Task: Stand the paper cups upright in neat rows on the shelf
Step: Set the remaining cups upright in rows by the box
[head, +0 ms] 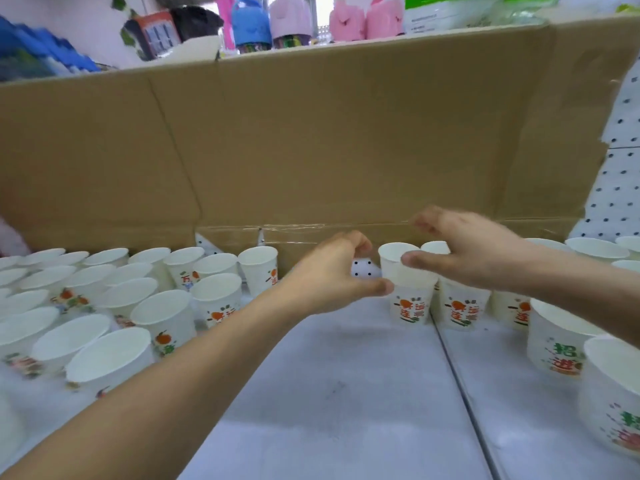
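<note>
One paper cup is touched by the left hand and right hand, fingers loose; it should be set straight beside the next cup; no tipping.

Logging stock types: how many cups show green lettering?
2, both at the right front: the farther green-lettered cup and the nearer green-lettered cup. Cups behind them may hide such print.

light: bright, even, soft shadows | blur: hands smeared | edges: wide-angle bending

cardboard sheet, pegboard panel, pink bottles
</note>
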`<state>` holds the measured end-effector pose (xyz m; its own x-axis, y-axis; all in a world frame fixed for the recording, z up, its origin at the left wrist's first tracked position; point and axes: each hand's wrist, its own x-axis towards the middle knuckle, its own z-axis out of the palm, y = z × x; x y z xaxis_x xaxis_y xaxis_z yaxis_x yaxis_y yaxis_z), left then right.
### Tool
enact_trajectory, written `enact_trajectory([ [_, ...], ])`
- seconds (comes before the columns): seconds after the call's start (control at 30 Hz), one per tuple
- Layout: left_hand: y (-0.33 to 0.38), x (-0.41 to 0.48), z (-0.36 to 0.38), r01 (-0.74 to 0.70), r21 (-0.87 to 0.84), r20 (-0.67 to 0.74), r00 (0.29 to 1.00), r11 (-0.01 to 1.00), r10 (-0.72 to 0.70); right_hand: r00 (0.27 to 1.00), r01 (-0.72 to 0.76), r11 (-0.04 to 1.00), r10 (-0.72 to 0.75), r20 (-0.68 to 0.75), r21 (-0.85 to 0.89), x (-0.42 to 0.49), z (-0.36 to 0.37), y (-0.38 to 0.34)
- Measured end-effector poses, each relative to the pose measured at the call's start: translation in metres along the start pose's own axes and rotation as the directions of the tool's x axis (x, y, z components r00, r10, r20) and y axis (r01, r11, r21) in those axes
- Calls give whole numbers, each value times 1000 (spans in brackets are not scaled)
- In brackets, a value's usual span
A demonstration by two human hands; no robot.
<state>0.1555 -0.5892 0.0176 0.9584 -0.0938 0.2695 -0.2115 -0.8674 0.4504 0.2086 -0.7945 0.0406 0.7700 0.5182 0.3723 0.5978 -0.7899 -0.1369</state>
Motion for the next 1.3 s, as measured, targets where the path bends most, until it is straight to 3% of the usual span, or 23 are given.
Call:
enact_trajectory([
  [0.13, -44, -45, -61, 72, 137, -86, 994, 988, -61, 978, 186, 969, -199, 69, 164, 22, 20, -65],
  [0.27, -107, -100, -127, 291, 191, -176, 950, 937, -259, 939, 254, 910, -314, 141, 328, 50, 55, -130],
  [0.37, -137, -126, -143, 396, 246, -100, 918, 885, -384, 922, 243, 890, -335, 192, 387, 72, 79, -173],
  [0.47, -153, -124, -139, 405, 261, -19, 910, 876, -415, 920, 181, 896, -299, 251, 405, 87, 97, -202],
  [0.63, -164, -105, -140, 369, 301, 61, 913, 879, -404, 938, 19, 890, -173, 301, 456, 101, 112, -220],
  [0.87, -154, -99, -135, 363, 302, 43, 918, 881, -394, 948, 28, 905, -158, 276, 424, 87, 96, -214],
  [1.03, -106, -91, -109, 238, 160, -6, 971, 958, -240, 970, 36, 952, -106, 218, 304, 42, 38, -147],
  [1.17, -47, -73, -70, 83, 3, 44, 996, 997, -83, 979, -86, 971, 40, 201, 224, -13, -11, -74],
  [1.3, 1, -53, -28, -14, -42, 82, 996, 999, 17, 965, -204, 961, 166, 201, 185, -57, -38, -22],
])
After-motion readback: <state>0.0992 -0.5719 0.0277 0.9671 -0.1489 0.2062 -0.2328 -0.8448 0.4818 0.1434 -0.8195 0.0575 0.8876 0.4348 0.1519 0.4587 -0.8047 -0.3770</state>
